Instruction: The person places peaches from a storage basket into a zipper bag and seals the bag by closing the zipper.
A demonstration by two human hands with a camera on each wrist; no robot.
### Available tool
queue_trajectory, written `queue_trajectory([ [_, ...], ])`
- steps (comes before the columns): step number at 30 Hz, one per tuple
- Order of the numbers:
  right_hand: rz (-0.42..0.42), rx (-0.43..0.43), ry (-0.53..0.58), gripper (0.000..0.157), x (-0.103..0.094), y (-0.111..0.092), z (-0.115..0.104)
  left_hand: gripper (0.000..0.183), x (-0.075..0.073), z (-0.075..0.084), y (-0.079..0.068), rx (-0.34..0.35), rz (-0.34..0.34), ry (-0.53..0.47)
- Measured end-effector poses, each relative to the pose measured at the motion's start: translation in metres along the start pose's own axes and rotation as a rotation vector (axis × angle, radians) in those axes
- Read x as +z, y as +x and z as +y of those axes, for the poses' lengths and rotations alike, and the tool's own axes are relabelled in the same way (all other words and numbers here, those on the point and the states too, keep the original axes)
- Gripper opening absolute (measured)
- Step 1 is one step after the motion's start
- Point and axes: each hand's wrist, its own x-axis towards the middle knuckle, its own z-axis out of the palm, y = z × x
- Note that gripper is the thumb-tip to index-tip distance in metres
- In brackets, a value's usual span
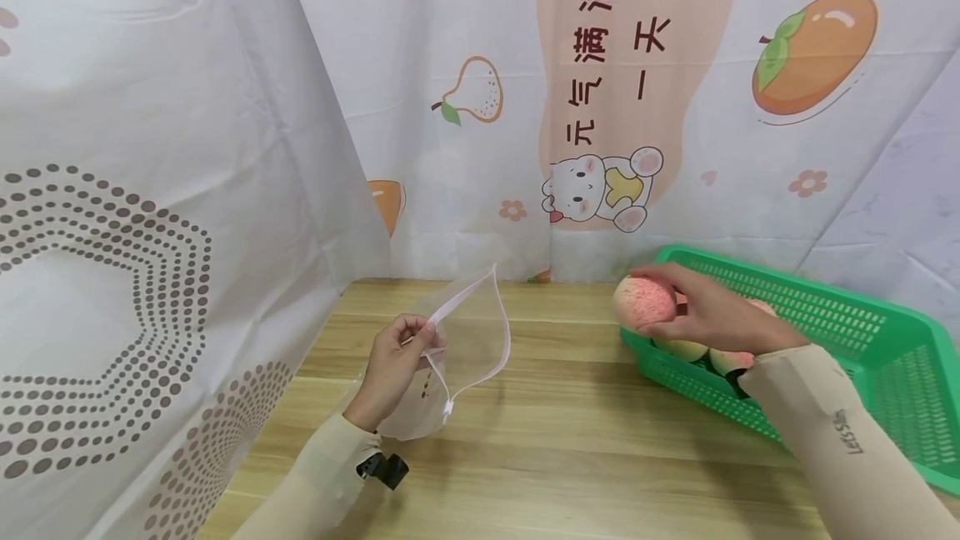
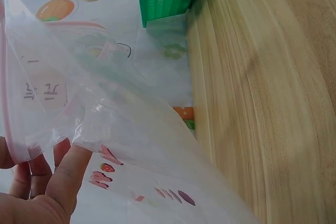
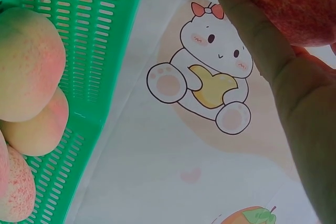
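Note:
My left hand [image 1: 392, 365] pinches the edge of a clear zip bag [image 1: 480, 340] between thumb and fingers. The bag's mouth gapes toward the right, and a white slider hangs at its lower corner. In the left wrist view, small red prints show on the bag's film [image 2: 157, 145]. My right hand [image 1: 708, 307] grips a pink and cream peach [image 1: 643, 303] just above the left end of a green plastic basket [image 1: 817, 307]. Several more peaches [image 3: 29, 64] lie in that basket below the right hand.
A wooden table [image 1: 570, 440] lies under both hands, with the basket standing at its right side. Behind it hangs a printed cloth [image 1: 465, 190] with fruit and a cartoon bear; another dotted cloth [image 1: 247, 148] hangs along the left.

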Motion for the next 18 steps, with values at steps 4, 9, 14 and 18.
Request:
queue_trajectory([
  [4,-0.003,-0.005,0.017,0.069,0.0023,0.0016,-0.001,0.017,0.0002,0.0006,0.0,-0.003,0.001,0.0],
  [9,0.0,-0.008,-0.002,0.07,0.005,0.0037,-0.0025,0.016,0.0001,-0.0001,-0.0006,-0.001,-0.002,-0.02],
  [14,-0.004,-0.005,-0.003,0.071,0.0078,0.0052,-0.0031,0.015,0.0005,-0.0006,0.0,0.003,-0.004,-0.03],
  [18,-0.005,0.01,-0.013,0.072,0.0092,0.0054,-0.0037,0.016,0.0011,-0.0008,0.0001,0.008,0.0,-0.028],
])
